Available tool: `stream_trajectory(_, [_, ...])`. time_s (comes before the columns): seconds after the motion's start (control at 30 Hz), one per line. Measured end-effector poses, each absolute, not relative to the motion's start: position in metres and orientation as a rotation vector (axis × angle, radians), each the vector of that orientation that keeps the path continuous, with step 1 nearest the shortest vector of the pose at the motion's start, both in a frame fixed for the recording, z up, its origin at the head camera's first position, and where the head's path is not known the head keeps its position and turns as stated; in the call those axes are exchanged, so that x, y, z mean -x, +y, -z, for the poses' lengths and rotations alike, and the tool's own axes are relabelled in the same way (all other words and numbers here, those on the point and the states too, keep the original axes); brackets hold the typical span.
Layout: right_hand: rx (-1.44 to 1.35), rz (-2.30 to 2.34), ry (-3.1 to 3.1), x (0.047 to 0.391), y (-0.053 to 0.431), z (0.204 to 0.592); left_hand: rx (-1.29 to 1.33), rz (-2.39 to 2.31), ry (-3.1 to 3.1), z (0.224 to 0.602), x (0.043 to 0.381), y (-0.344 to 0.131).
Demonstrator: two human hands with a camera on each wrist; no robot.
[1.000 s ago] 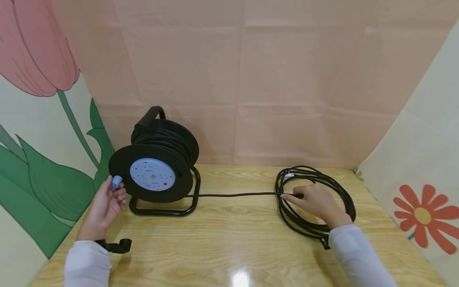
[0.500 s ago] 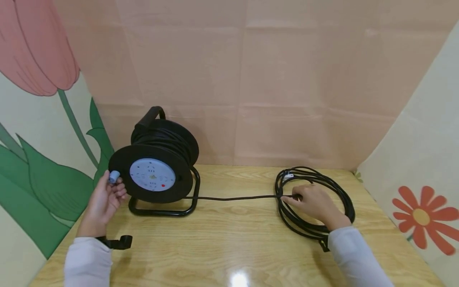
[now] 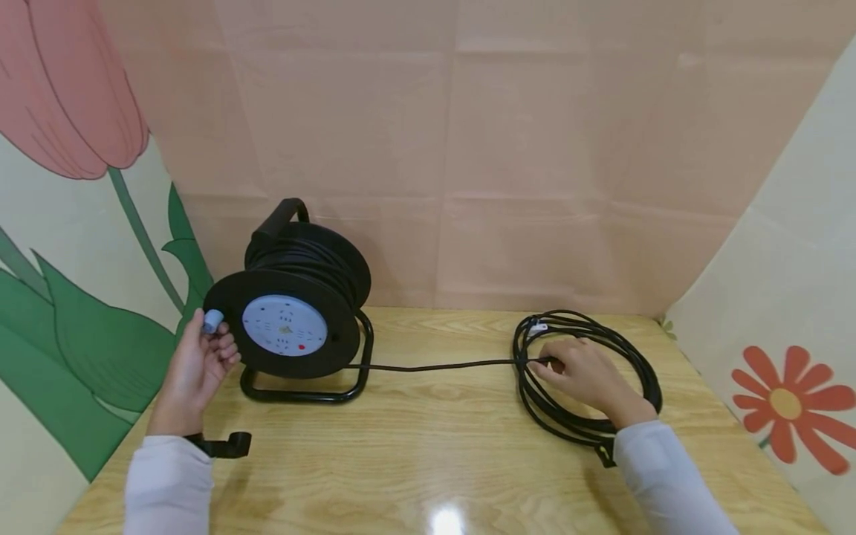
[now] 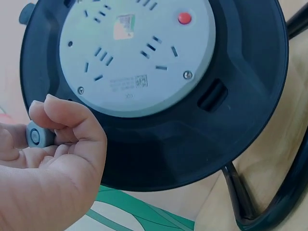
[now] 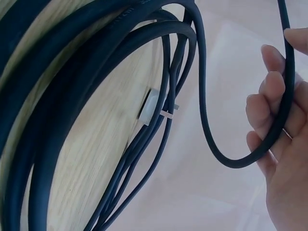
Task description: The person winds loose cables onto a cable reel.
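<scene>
A black cable reel (image 3: 348, 312) stands at the left of the table, its round pale-blue socket panel (image 3: 284, 325) facing me. My left hand (image 3: 197, 364) holds the grey-blue crank knob (image 3: 212, 321) on the rim. The left wrist view shows fingers curled about that knob (image 4: 38, 136). From the reel's underside a black cable (image 3: 435, 368) runs right to my right hand (image 3: 582, 375), above a loose coil (image 3: 642, 371) on the table. In the right wrist view, my thumb and fingers grip the cable (image 5: 286, 91), which sags in a loop beyond them.
The reel rests on a black tubular stand (image 3: 304, 397) with a carrying handle (image 3: 281, 219) on top. A white tag (image 3: 538, 327) hangs on the coil. The wooden table (image 3: 401, 453) is enclosed by a pink backdrop (image 3: 448, 148) and flower-printed side panels.
My left hand has raised the crank knob a little, and the reel face has turned slightly clockwise. My right hand stays almost in place, holding the cable.
</scene>
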State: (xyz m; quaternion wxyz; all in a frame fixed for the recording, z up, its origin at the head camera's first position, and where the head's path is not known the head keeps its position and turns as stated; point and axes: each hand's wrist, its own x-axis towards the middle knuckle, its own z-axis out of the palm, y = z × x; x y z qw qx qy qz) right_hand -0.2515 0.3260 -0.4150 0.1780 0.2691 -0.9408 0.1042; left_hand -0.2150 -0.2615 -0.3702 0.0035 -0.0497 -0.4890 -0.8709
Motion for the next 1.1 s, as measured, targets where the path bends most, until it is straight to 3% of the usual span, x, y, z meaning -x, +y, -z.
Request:
stream_trajectory(0.27, [-0.732,-0.302,-2.674,0.252,0.324,0.413,0.148,2.685,-1.563,0.362,0.215,-0.256])
stream_trajectory(1.1, [-0.822,-0.374,-2.623,0.255,0.318,0.411,-0.252,2.205,-1.932,0.334,0.219,-0.231])
